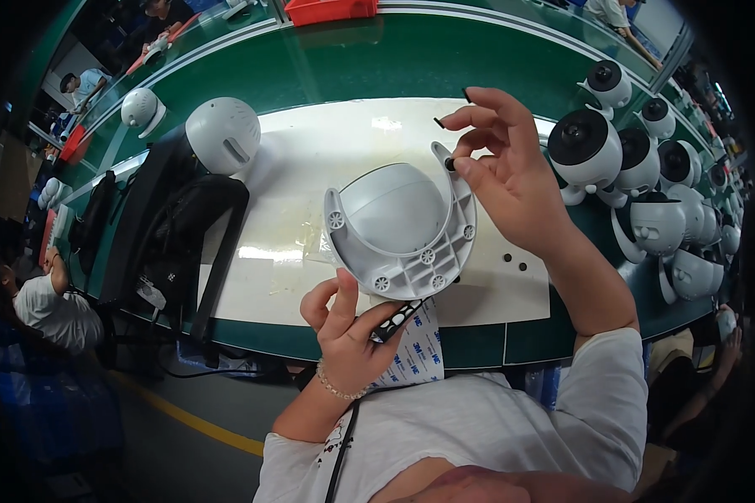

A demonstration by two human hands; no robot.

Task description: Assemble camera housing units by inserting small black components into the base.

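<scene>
A white ball-shaped camera housing (pixel 394 205) with a ribbed, U-shaped white stand (pixel 411 272) lies in front of me, its underside showing several round spoked recesses. Between thumb and index finger, my right hand (pixel 507 180) pinches a small round black pad (pixel 450 164) at the stand's upper right arm. Small black pieces sit at the tips of its other fingers; whether they are pads or nails is unclear. My left hand (pixel 348 335), below the stand, grips a black strip with white round holes (pixel 398 320). Its raised fingers are close to the stand's lower left edge.
Two loose black pads (pixel 516 262) lie on the white work sheet (pixel 285 277). Several white cameras with black fronts (pixel 585 142) stand to the right. Another white housing (pixel 223 134) and a black stand-like fixture (pixel 172 226) are at left. Printed backing paper (pixel 422 348) hangs at the table edge.
</scene>
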